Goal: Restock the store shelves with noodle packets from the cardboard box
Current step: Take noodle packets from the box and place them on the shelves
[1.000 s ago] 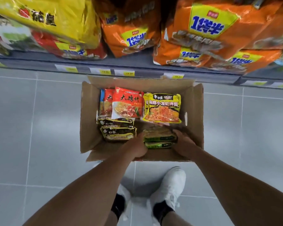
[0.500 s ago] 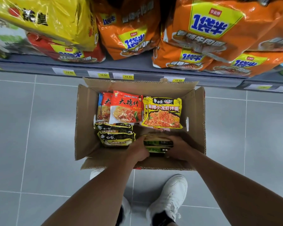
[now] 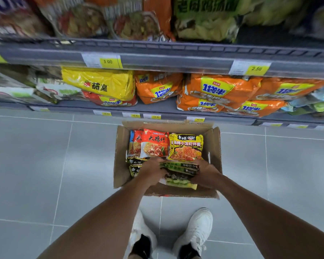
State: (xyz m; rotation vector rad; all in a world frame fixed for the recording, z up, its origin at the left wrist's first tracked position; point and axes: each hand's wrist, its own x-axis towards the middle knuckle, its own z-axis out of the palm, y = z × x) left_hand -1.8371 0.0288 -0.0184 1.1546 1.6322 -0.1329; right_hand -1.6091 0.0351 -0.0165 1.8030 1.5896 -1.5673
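An open cardboard box (image 3: 120, 165) stands on the floor below the shelves. Inside stand red noodle packets (image 3: 153, 143) and a yellow-black packet (image 3: 185, 146); more black packets (image 3: 134, 163) lie at the box's left. My left hand (image 3: 151, 171) and my right hand (image 3: 206, 174) grip a small stack of green-black noodle packets (image 3: 179, 174) from either side, above the box's near part. The stack's lower packets are partly hidden by my hands.
Two grey shelf levels run across the top. The lower shelf (image 3: 157, 107) carries a yellow multipack (image 3: 101, 85) and orange multipacks (image 3: 219, 90). The upper shelf (image 3: 176, 58) shows blurred packets and price tags. My white shoes (image 3: 195, 232) stand on grey floor tiles.
Both hands have closed in on the green-black stack and raised it out of the box's near part. The view has tilted up, so an upper shelf now shows.
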